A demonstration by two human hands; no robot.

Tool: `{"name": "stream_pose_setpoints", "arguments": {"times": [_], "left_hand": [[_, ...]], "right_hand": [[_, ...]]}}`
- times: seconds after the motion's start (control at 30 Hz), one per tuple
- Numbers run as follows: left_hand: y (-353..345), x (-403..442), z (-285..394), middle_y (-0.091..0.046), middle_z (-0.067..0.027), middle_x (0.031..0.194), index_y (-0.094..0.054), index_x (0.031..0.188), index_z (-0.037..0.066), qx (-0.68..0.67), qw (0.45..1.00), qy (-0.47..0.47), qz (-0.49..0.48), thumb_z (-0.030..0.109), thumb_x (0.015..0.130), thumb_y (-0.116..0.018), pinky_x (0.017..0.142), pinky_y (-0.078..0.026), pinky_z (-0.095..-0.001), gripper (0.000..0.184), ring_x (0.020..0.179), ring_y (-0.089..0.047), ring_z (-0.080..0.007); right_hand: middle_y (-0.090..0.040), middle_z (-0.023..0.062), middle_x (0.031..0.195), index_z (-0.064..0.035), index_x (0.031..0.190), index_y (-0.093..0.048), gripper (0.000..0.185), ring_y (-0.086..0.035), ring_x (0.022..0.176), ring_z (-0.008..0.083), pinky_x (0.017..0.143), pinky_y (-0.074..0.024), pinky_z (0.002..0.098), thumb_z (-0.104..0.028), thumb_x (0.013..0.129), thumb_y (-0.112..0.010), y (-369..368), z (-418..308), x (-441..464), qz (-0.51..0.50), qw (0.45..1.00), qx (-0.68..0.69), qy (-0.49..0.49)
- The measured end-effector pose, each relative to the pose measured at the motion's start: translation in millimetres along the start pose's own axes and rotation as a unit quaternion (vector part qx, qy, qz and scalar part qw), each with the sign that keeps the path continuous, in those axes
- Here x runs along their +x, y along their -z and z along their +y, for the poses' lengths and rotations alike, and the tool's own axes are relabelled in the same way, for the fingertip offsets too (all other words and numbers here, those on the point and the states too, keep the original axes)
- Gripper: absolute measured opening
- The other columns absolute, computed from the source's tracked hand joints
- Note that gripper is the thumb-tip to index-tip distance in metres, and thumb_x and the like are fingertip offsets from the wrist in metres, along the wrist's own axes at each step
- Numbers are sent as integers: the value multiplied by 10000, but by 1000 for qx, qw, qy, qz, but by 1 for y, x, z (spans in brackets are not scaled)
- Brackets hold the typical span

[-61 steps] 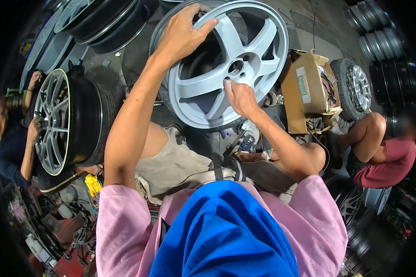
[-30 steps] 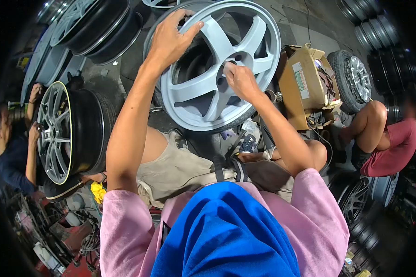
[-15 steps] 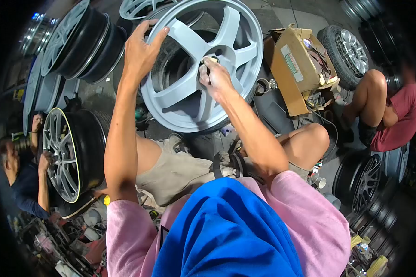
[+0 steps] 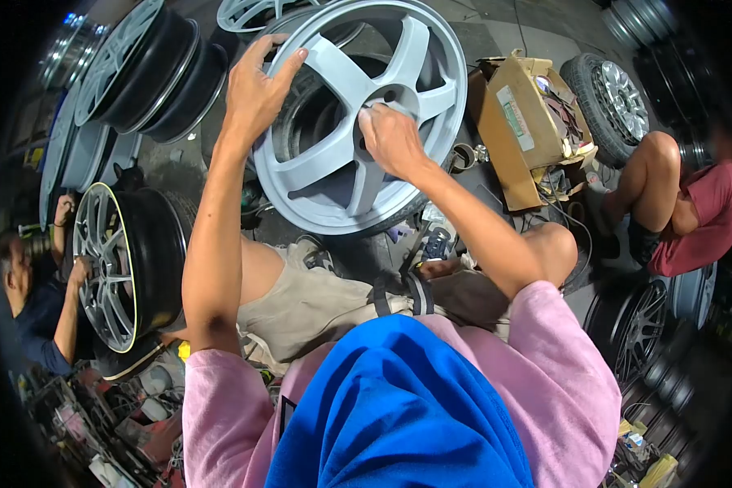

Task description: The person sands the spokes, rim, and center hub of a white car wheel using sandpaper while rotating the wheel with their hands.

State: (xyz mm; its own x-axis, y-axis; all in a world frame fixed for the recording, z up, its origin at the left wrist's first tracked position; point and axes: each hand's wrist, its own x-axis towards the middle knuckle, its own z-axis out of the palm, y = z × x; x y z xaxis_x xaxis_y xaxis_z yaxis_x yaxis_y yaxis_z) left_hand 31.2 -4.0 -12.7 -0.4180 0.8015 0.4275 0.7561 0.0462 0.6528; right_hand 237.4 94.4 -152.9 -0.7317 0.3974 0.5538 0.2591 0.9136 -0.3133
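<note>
A large pale grey wheel rim (image 4: 332, 154) with broad spokes stands tilted in front of me, over a dark tyre. My left hand (image 4: 256, 88) is at its upper left edge, thumb on the near side and fingers reaching behind the lip, gripping it. At the hub, my right hand (image 4: 389, 140) has its fingers curled closed against the centre bore. Whatever those fingers hold, if anything, is hidden by the hand.
On the left, a person (image 4: 45, 313) holds a spoked wheel (image 4: 106, 268) with a yellow edge. Stacked rims (image 4: 150, 73) lie upper left. At right are a cardboard box (image 4: 508, 134), a tyre with a silver rim (image 4: 606, 106) and a seated person in red (image 4: 703, 215).
The view has turned, so the surroundings sit differently. My left hand stays on the rim's edge. My right hand has moved about the hub, its fingers now curled at the bore.
</note>
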Motion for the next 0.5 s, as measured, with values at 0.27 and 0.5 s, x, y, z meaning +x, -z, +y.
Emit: {"name": "stream_pose_setpoints", "arguments": {"times": [0.27, 0.5], "left_hand": [[0, 1, 0, -718, -148, 1015, -709, 1158, 28, -13, 1000, 1, 13, 326, 926, -751, 812, -513, -359, 381, 879, -674, -268], [1, 4, 32, -718, -128, 1002, -730, 1084, 13, 59, 972, -182, 136, 137, 952, -717, 884, -520, -330, 182, 947, -695, -239]], "right_hand": [[-635, 68, 772, -1, 1111, -713, 403, -609, 706, 165, 655, -490, 337, -340, 1075, -498, 43, 53, -50, -60, 796, 428, -423], [-666, 160, 1028, -43, 1257, -679, 292, -675, 913, 341, 773, -552, 428, -160, 997, -615, 57, 50, -38, -33, 998, 51, -7]]}}
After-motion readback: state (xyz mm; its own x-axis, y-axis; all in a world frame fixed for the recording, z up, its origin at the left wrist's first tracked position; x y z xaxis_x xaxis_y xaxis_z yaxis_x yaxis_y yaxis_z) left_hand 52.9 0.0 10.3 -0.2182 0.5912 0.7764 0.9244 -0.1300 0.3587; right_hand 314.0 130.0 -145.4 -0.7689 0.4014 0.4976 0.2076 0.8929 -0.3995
